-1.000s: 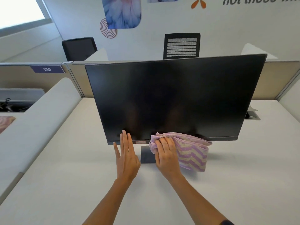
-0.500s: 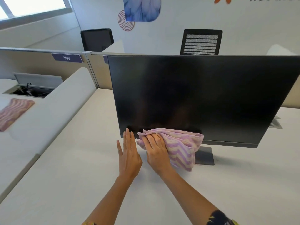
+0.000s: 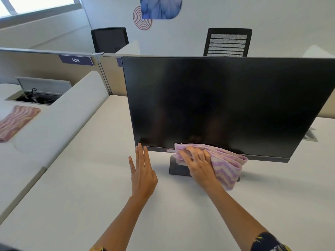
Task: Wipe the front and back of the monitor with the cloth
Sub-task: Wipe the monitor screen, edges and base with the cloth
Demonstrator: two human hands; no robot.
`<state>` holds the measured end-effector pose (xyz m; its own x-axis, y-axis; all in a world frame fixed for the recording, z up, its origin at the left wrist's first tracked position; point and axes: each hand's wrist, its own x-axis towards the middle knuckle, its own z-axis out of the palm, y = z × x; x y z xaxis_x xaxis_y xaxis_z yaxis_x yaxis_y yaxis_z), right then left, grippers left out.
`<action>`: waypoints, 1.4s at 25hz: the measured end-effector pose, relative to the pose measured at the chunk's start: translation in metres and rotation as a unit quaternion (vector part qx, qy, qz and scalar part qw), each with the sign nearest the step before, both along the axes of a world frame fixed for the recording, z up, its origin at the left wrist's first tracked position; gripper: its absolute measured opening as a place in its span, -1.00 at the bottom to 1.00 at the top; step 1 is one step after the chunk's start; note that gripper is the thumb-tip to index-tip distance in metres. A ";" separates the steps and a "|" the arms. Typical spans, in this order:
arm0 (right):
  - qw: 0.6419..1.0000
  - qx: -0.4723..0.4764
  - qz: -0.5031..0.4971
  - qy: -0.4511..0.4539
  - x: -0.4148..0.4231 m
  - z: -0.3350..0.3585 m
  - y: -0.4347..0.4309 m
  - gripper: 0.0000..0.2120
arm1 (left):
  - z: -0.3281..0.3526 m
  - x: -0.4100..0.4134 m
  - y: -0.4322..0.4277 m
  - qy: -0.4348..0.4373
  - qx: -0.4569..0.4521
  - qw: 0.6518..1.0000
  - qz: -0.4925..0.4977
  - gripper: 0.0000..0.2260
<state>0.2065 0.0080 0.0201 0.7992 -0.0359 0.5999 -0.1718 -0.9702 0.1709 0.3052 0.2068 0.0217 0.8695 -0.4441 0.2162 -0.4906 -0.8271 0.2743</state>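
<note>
Note white desk (image 3: 90, 205) filling the lower view, with a low partition (image 3: 36, 69) at its far edge.

Find monitor (image 3: 226, 105) upright on the desk near the middle, dark screen facing the camera (off or merely blank, cannot tell). Judge it rigid but top-heavy on a narrow foot. Panel likely fragile and glossy, so press lightly and brace at the bezel, not on the glass. Back not in view. Reckon front work under way along the lower strip, back not yet done.

Log cloth (image 3: 228, 169), lilac with pale zigzag, folded thick, pressed to the bottom edge of the screen and draping down in front of the stand. Judge it soft, light and limp; best bunched in the palm so no loose flap drags.

Record right hand (image 3: 197, 163) on the cloth's left end, fingers bent over the folds and gripping.

Record left hand (image 3: 143, 174) apart from it, flat, fingers straight and close together, tips at the lower left corner of the bezel; touching or just short, cannot tell. Holds nothing.

Spot stand base (image 3: 176, 169), dark, partly hidden behind right hand and cloth. Also a second striped cloth (image 3: 16, 122) lying on the neighbouring desk, well apart.
</note>
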 end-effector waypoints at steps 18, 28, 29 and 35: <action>0.963 -0.190 0.151 0.117 0.049 0.023 0.027 -0.21 | 0.039 0.017 0.004 0.255 -0.464 0.832 0.168 -0.63; 0.931 -0.319 0.158 0.082 0.107 0.019 0.080 -0.52 | 0.049 0.032 0.016 0.283 -0.508 0.799 0.156 -0.72; 0.934 -0.308 0.167 0.071 0.104 0.021 0.076 -0.50 | 0.050 0.033 0.017 0.287 -0.509 0.796 0.159 -0.73; 0.948 -0.251 0.186 0.051 0.075 0.024 0.049 -0.44 | 0.046 0.032 0.013 0.294 -0.521 0.782 0.176 -0.75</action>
